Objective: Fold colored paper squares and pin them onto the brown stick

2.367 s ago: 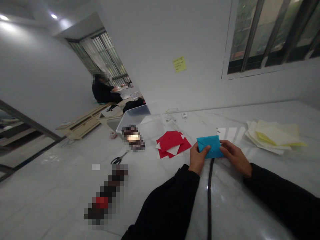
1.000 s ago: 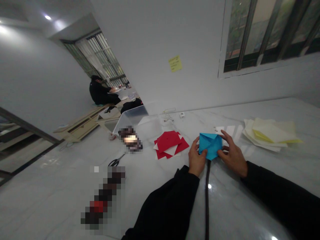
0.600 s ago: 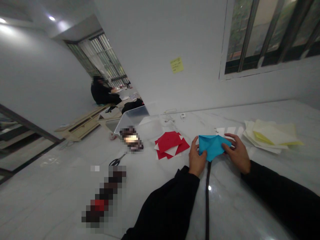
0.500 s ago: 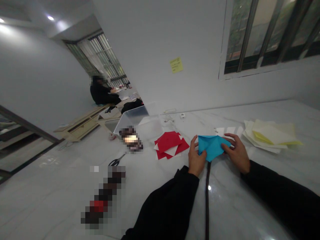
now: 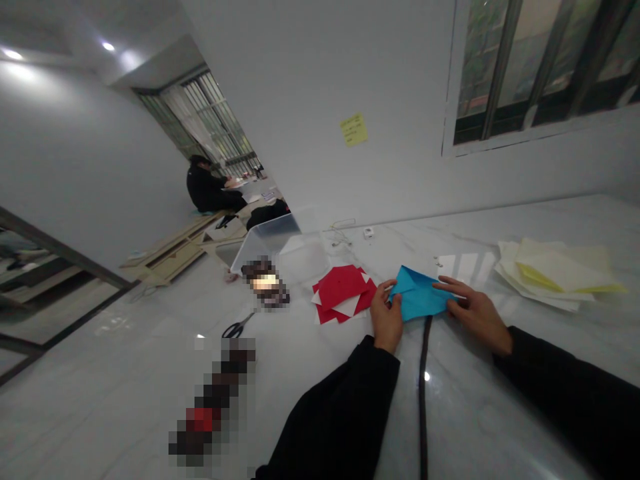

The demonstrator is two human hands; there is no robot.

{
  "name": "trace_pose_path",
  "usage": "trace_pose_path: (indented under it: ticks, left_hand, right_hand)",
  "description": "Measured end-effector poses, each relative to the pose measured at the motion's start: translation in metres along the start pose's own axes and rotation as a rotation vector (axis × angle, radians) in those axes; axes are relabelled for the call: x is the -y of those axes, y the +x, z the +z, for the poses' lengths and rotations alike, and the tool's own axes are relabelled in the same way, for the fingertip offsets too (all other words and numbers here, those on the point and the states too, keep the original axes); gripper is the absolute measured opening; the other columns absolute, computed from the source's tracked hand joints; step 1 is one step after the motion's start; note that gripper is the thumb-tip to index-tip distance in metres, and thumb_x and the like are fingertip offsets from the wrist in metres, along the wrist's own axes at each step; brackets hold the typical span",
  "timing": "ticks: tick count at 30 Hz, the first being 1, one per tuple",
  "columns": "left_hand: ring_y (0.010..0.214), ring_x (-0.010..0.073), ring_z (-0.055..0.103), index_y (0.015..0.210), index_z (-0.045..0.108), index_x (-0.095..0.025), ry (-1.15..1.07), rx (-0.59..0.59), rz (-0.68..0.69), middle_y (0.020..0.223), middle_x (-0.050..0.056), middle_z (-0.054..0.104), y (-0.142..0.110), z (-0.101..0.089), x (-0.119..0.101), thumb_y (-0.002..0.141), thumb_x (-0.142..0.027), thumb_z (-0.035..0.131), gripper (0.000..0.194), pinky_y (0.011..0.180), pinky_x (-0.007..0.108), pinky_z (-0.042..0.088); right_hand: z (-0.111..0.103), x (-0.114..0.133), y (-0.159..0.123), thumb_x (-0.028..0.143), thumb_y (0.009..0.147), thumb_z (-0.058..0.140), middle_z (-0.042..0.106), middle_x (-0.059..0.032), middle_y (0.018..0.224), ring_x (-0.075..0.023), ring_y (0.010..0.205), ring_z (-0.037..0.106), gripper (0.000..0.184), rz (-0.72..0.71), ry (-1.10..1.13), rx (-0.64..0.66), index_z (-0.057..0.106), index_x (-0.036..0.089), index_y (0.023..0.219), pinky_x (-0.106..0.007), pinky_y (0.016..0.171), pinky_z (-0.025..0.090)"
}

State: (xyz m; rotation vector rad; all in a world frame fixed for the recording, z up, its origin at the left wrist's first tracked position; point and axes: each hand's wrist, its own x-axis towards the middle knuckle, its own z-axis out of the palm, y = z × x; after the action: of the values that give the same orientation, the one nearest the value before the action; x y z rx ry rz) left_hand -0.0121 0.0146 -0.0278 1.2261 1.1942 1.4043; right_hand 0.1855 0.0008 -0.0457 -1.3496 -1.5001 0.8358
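Note:
A blue sheet of folded paper (image 5: 421,297) is held between my two hands, just above the white marbled tabletop. My left hand (image 5: 387,317) pinches its left corner, thumb in front and fingers behind. At the opposite end, my right hand (image 5: 473,310) grips the right corner between thumb and fingers. Left of my left hand lies a stack of red folded paper (image 5: 344,292) with white corners showing. A dark cord (image 5: 425,393) runs from beneath the blue paper toward me.
Pale and yellow paper sheets (image 5: 560,277) lie at right. Scissors (image 5: 237,327) rest at left near blurred-out items. A clear plastic bin (image 5: 267,233) and a small white block (image 5: 369,233) stand toward the wall, which bears a yellow note (image 5: 353,129). A person (image 5: 207,187) sits far back.
The blue paper has tilted and its right part now looks narrower, with my right fingers stretched further over it. The view has shifted slightly.

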Motion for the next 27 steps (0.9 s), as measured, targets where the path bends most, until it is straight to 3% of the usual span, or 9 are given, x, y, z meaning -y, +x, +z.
trace_pose_path:
  ticks: [4,9,12,14,16,21,24,27]
  left_hand:
    - [0.084,0.0206,0.066,0.119,0.061,-0.018,-0.034,-0.026,-0.037,0.098,0.011,0.072,0.001,-0.001,0.003,0.083,-0.020,0.059,0.036,0.069,0.028,0.048]
    - [0.072,0.0175,0.062,0.106,0.069,-0.015,-0.044,-0.027,-0.069,0.082,0.007,0.070,0.004,-0.001,0.006,0.085,-0.027,0.059,0.026,0.063,0.026,0.045]
    - [0.072,0.0176,0.061,0.097,0.070,-0.014,-0.048,-0.013,-0.062,0.082,0.007,0.070,0.003,0.000,0.004,0.084,-0.032,0.061,0.024,0.064,0.027,0.045]
    - [0.071,0.0174,0.060,0.090,0.071,-0.014,-0.023,-0.012,-0.048,0.079,0.006,0.068,0.003,-0.001,0.003,0.084,-0.037,0.062,0.025,0.064,0.027,0.044]
    - [0.072,0.0174,0.059,0.088,0.070,-0.014,-0.025,-0.034,-0.050,0.078,0.006,0.067,0.004,-0.001,0.004,0.083,-0.039,0.064,0.027,0.064,0.027,0.044]
    - [0.065,0.0137,0.056,0.106,0.056,-0.021,-0.200,-0.100,-0.132,0.078,0.001,0.064,0.006,-0.003,0.005,0.077,-0.033,0.069,0.034,0.059,0.024,0.041]
    - [0.060,0.0106,0.051,0.095,0.052,-0.022,-0.221,-0.083,-0.121,0.072,-0.004,0.058,0.006,-0.002,0.000,0.075,-0.025,0.067,0.025,0.058,0.021,0.037]
    - [0.072,0.0118,0.055,0.079,0.053,-0.019,-0.177,-0.059,-0.053,0.078,-0.001,0.059,0.006,-0.001,-0.005,0.072,-0.018,0.066,0.015,0.067,0.022,0.040]
  right_hand:
    - [-0.001,-0.002,0.000,0.023,0.080,0.055,0.051,-0.0044,0.148,-0.0114,0.059,0.063,0.046,-0.015,-0.043,0.022,0.069,0.031,0.123,-0.033,0.060,0.057]
    - [-0.001,0.003,-0.001,0.024,0.081,0.056,0.056,-0.0058,0.143,-0.0223,0.093,0.068,0.046,-0.078,-0.082,0.023,0.069,0.027,0.124,-0.036,0.078,0.056]
    - [-0.002,0.007,-0.003,0.026,0.083,0.055,0.073,-0.0065,0.105,-0.0203,0.076,0.067,0.053,-0.020,-0.097,0.025,0.060,0.025,0.136,-0.032,0.064,0.053]
    - [-0.002,0.008,-0.004,0.030,0.086,0.054,0.069,-0.0011,0.073,-0.0169,0.057,0.058,0.056,0.036,-0.075,0.037,0.054,0.025,0.141,-0.028,0.051,0.046]
    - [-0.003,0.008,-0.004,0.033,0.087,0.055,0.063,0.0018,0.061,-0.0153,0.050,0.052,0.054,0.060,-0.044,0.041,0.056,0.024,0.140,-0.026,0.046,0.042]
    - [-0.006,0.006,0.000,0.042,0.083,0.065,0.071,-0.0049,0.086,-0.0188,0.072,0.065,0.054,0.054,0.127,0.020,0.061,0.021,0.133,-0.029,0.062,0.052]
    - [-0.008,0.004,0.003,0.045,0.081,0.068,0.072,-0.0063,0.091,-0.0213,0.081,0.067,0.055,0.099,0.184,0.000,0.065,0.020,0.129,-0.032,0.070,0.054]
    - [-0.009,-0.001,0.005,0.046,0.080,0.069,0.073,-0.0062,0.094,-0.0222,0.084,0.068,0.056,0.139,0.223,-0.051,0.065,0.020,0.129,-0.034,0.076,0.055]
